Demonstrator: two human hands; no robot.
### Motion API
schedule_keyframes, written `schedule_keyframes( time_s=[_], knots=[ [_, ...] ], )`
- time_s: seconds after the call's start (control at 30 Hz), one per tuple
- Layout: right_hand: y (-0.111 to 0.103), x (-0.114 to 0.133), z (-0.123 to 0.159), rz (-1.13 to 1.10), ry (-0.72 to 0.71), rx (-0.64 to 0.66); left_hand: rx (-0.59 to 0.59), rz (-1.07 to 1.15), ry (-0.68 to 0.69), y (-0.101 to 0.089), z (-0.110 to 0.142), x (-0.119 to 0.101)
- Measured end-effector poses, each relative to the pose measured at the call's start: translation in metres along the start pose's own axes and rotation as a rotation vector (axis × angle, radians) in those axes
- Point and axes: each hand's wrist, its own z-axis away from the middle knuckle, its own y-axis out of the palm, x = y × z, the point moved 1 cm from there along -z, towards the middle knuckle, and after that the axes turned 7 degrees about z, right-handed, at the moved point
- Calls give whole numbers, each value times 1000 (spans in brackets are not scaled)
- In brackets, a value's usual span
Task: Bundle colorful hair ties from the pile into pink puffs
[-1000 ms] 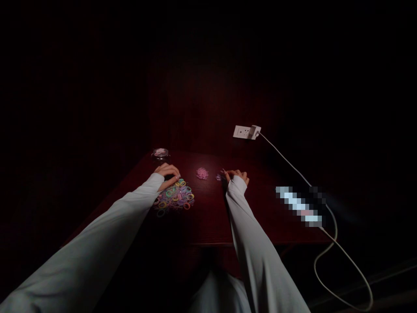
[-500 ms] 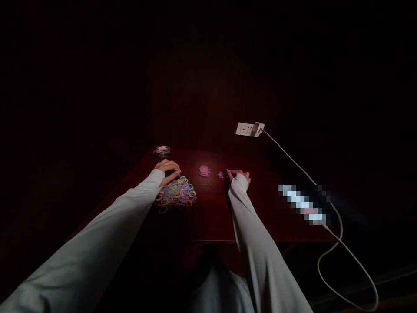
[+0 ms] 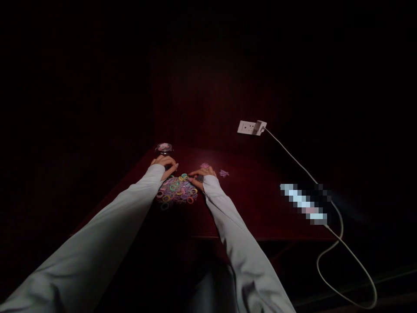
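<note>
A mixed heap of small hair ties [image 3: 177, 191], in purple, yellow, green, pink and orange, lies on the dark red table. My left hand [image 3: 163, 165] is at the heap's far left edge, its thumb and fingertips close together; anything between them is too small to make out. From the right, my right hand [image 3: 202, 174] reaches to the heap's upper right edge, thumb and forefinger slightly apart at the ties. Behind its knuckles shows part of a small pink pile of ties [image 3: 205, 165]. Farther right sits a little purple pile of ties [image 3: 223, 173].
A round clear-lidded container [image 3: 164, 148] stands at the table's far left corner. On the back wall is a white socket [image 3: 251, 127] with a charger; its cable [image 3: 291, 158] runs down to a blurred-out device [image 3: 302, 203] at the right and loops past the table [image 3: 254, 224].
My right hand has moved left from the purple pile to the mixed heap, now partly covering the pink pile. My left hand has stayed nearly in place; the view has shifted slightly.
</note>
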Motion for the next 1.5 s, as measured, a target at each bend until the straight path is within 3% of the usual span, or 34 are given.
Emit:
schedule_keyframes(
  time_s=[0.33,0.53,0.83,1.13,1.5],
  knots=[
    [7,-5,3,-82,-25,0,28,7,60,-7,13,-22],
    [7,-16,2,-168,22,-63,32,7,64,-6,14,-22],
    [16,-21,2,-181,38,144,82,-10,91,-5,14,-22],
    [2,-12,12,-276,5,73,95,5,99,-7,16,-25],
    [25,-23,2,-144,-23,120,115,5,69,9,3,0]
  ],
)
